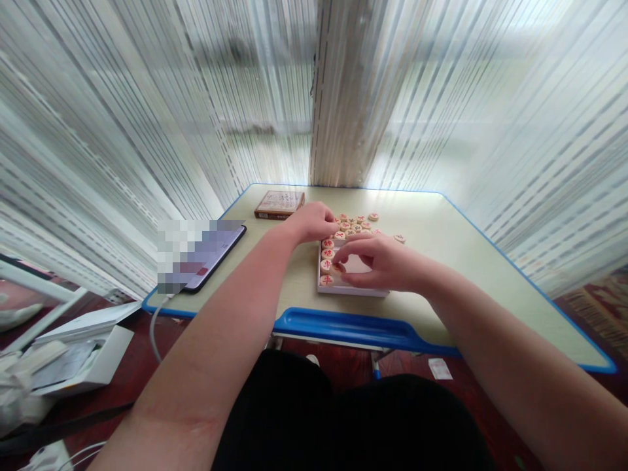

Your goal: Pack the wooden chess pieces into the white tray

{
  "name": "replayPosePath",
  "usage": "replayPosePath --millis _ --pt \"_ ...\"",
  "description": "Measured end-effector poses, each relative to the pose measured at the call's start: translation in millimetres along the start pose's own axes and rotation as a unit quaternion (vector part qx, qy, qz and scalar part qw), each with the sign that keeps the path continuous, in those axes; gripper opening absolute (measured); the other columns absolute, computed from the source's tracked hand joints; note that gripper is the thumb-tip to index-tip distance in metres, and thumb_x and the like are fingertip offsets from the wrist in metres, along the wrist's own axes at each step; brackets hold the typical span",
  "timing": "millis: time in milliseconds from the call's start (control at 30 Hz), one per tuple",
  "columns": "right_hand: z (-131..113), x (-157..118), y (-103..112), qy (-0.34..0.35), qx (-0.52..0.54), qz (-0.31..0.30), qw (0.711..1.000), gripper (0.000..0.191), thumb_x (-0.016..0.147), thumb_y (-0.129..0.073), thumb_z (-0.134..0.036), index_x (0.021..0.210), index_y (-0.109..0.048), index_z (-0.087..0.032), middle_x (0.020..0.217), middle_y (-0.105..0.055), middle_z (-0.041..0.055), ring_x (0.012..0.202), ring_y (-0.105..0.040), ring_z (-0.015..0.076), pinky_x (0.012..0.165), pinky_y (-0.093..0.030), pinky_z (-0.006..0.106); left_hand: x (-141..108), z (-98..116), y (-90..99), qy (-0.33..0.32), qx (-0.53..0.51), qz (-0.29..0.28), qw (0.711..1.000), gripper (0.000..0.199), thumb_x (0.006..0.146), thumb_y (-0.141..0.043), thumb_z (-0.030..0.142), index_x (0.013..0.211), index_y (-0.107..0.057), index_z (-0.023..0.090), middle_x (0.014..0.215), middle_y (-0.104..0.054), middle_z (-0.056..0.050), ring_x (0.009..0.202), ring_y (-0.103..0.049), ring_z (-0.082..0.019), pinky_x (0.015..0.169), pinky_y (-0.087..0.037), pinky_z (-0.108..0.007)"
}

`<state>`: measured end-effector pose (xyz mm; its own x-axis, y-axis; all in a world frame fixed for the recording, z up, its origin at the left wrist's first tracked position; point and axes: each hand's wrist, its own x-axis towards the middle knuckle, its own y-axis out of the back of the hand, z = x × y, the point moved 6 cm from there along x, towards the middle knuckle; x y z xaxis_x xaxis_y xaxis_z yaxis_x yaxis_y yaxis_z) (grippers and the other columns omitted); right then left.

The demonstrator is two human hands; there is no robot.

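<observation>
A shallow white box (353, 292) lies on the table, with a column of round wooden pieces with red characters (327, 265) along its left side. Over the box, my right hand (375, 261) pinches a round piece (338, 268) between thumb and fingers, beside that column. My left hand (316, 221) is at the box's far left corner, its fingers bent together at the edge of a group of loose pieces (356, 227); whatever is between those fingertips is hidden. The loose pieces, with red or dark characters, lie beyond the box, partly behind my right hand.
A flat brown printed box (279, 204) rests at the back left. On the left, a tablet or phone (216, 258) has a white cable. The light table has a blue edge and a blue front tray (348, 327). Single pieces (400, 239) lie right of the group. Striped curtains hang behind.
</observation>
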<state>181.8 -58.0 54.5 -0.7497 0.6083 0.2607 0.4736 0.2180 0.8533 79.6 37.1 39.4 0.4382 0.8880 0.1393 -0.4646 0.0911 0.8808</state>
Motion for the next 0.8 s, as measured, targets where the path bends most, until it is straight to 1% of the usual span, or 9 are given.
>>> replayPosePath --millis 200,333,433,533,633,800 --pt "0.4 3.7 -15.2 0.020 0.000 0.000 1.000 0.015 0.073 -0.064 -0.028 0.084 -0.070 -0.019 0.081 -0.061 0.0029 0.070 -0.053 0.0117 0.068 -0.042 0.024 1.5 -1.0 0.3 -0.014 0.008 0.008 1.000 0.021 0.062 -0.049 0.024 0.053 -0.062 0.011 0.043 -0.043 0.001 0.048 -0.038 -0.010 0.048 -0.024 -0.026" --pt "-1.6 4.4 -15.9 0.033 0.013 -0.013 0.999 0.013 0.076 -0.063 -0.028 0.082 -0.071 -0.019 0.078 -0.061 0.0029 0.066 -0.051 0.0109 0.065 -0.041 0.024 1.4 -0.8 0.2 -0.018 -0.008 -0.003 1.000 0.022 0.062 -0.049 0.026 0.054 -0.063 0.010 0.044 -0.046 0.000 0.048 -0.037 -0.010 0.049 -0.024 -0.027" --pt "1.5 3.4 -12.5 0.000 0.017 -0.021 1.000 0.015 0.077 -0.061 -0.028 0.083 -0.071 -0.017 0.075 -0.062 0.0028 0.060 -0.049 0.0098 0.059 -0.039 0.024 1.4 -1.0 0.0 -0.019 -0.010 -0.003 1.000 0.023 0.061 -0.049 0.026 0.056 -0.064 0.010 0.046 -0.048 -0.001 0.049 -0.038 -0.010 0.050 -0.024 -0.027" --pt "7.8 2.6 -12.4 -0.042 0.011 -0.034 0.998 0.013 0.075 -0.061 -0.021 0.084 -0.071 -0.018 0.074 -0.064 0.0013 0.058 -0.049 0.0093 0.057 -0.038 0.023 1.6 -1.2 -0.7 -0.020 -0.003 -0.003 1.000 0.023 0.062 -0.048 0.026 0.057 -0.064 0.011 0.046 -0.048 -0.001 0.049 -0.038 -0.010 0.050 -0.024 -0.027" --pt "10.5 2.8 -16.0 -0.045 0.009 -0.058 0.997 0.016 0.071 -0.060 -0.014 0.082 -0.071 -0.020 0.079 -0.066 0.0012 0.059 -0.051 0.0093 0.057 -0.039 0.023 1.6 -0.6 -0.7 -0.021 0.005 -0.002 1.000 0.023 0.061 -0.048 0.026 0.056 -0.064 0.011 0.046 -0.048 -0.001 0.049 -0.039 -0.011 0.050 -0.024 -0.027" --pt "12.7 2.5 -15.1 -0.051 -0.007 -0.077 0.996 0.020 0.070 -0.060 -0.017 0.086 -0.071 -0.020 0.083 -0.064 0.0027 0.060 -0.051 0.0095 0.059 -0.041 0.024 0.3 -0.3 0.4 -0.013 -0.001 -0.004 1.000 0.023 0.061 -0.048 0.026 0.057 -0.065 0.011 0.046 -0.049 -0.001 0.050 -0.041 -0.011 0.050 -0.026 -0.026"
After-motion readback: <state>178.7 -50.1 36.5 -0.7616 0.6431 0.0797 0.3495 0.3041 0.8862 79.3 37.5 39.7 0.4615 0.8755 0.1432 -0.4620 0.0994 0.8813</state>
